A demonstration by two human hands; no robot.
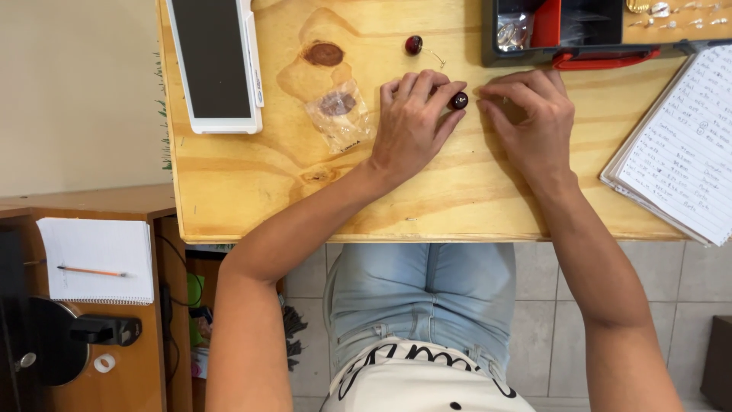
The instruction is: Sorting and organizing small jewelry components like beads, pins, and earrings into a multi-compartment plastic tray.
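**Hands meeting over a dark bead at mid-table**

The table (229, 191) is lying bare toward its near edge, leaving open room there. A tablet (216, 61) is sitting at far left, a box (518, 53) far right, a notebook (686, 145) overhanging the right edge. The left hand (412, 126) is pinching a bead (459, 100) at its fingertips; the right hand (534, 122), fingers curled, is closing beside it on something too fine to tell. A second bead (413, 44) is lying beyond, a bag (339, 114) just left.
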